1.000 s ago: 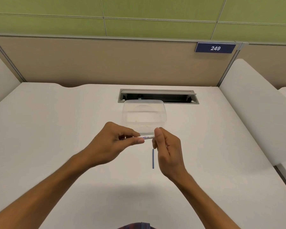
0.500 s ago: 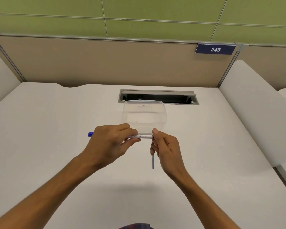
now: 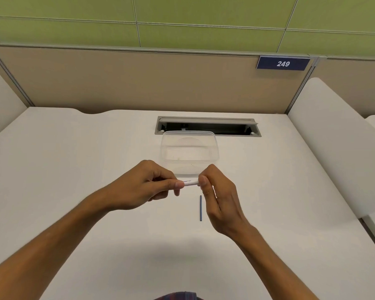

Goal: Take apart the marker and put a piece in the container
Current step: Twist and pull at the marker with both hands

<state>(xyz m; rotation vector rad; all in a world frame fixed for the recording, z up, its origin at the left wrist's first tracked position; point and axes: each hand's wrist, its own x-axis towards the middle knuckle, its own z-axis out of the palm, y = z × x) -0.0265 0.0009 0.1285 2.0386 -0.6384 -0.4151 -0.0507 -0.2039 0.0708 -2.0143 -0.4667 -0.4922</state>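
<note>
A white marker barrel (image 3: 190, 183) with small print lies level between my hands, just above the table. My left hand (image 3: 146, 184) grips its left part, which is hidden in my fingers. My right hand (image 3: 215, 192) pinches the barrel's right end with thumb and forefinger. A thin blue ink stick (image 3: 200, 208) lies on the table below the barrel, beside my right hand. The clear plastic container (image 3: 214, 148) stands open just beyond my hands, with nothing in it.
A white desk (image 3: 74, 169) spreads around my hands. A grey cable slot (image 3: 208, 120) is set into it behind the container. A beige partition with a "249" sign (image 3: 283, 63) closes the back; white side panels (image 3: 333, 137) stand on either side.
Half a second ago the marker's blue end stuck out left of my left hand; now it is hidden in my fingers. Both hands have shifted slightly right and closer together.
</note>
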